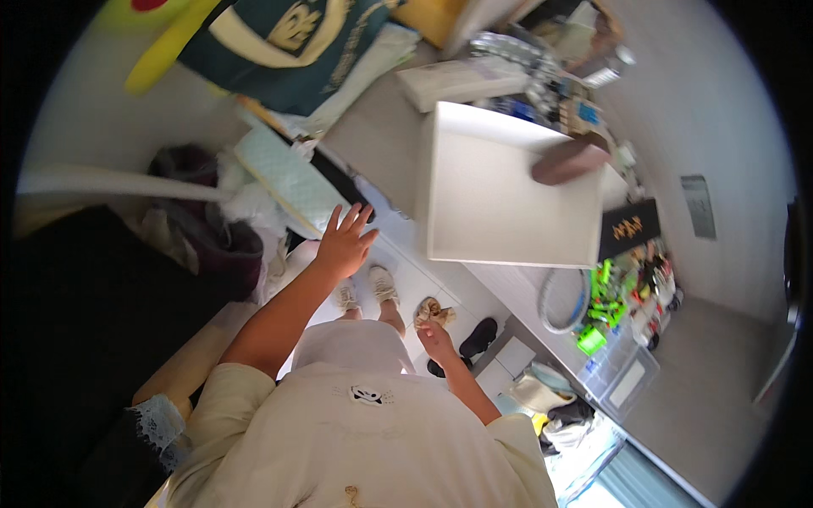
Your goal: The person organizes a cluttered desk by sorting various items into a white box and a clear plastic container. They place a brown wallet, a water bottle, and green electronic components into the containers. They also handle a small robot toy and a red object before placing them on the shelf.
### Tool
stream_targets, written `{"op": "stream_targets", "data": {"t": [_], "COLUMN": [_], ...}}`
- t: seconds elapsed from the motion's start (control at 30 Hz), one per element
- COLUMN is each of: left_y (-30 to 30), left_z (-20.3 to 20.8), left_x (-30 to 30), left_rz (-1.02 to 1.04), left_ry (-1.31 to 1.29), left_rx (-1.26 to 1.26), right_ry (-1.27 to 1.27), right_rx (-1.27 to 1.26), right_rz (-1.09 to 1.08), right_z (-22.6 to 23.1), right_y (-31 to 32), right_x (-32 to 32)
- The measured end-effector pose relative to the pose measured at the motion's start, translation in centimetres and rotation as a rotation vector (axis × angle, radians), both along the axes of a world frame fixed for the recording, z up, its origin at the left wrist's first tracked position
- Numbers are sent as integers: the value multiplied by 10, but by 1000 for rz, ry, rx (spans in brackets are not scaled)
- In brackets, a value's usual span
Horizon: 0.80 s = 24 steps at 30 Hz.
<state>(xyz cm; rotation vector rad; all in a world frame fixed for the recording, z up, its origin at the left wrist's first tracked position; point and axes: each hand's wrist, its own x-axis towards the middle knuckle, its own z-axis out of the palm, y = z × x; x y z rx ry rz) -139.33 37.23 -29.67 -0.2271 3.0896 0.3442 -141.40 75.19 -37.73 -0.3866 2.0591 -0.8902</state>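
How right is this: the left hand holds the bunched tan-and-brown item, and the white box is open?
The hand is wrong: in the head view, the right hand holds the bunched tan-and-brown item, while the left hand is empty with its fingers spread. The white box is indeed open.

The left arm (284,317) extends toward one o'clock, the left hand (342,251) held with its fingers spread. The right arm (472,390) points toward eleven o'clock, the right hand (436,341) curled in a pinch.
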Motion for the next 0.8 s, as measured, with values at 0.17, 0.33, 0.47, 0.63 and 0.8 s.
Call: {"op": "stream_targets", "data": {"t": [0.17, 0.33, 0.47, 0.63, 0.8], "left_y": [-28, -19, -25, -11, 25], "left_z": [-94, 22, 54, 174, 207], "left_x": [38, -13, 6, 11, -9], "left_rz": [20, 203, 212, 167, 390], "left_ry": [-66, -521, -182, -68, 278], "left_rx": [-216, 558, 1139, 660, 759], "right_ry": [62, 140, 229, 321, 356], "right_rx": [76, 32, -25, -221, -347], "right_rz": [-216, -269, -252, -335, -301], "right_z": [59, 106, 155, 223, 276], "right_y": [55, 98, 101, 98, 90], "right_x": [6, 19, -4, -58, -146]}}
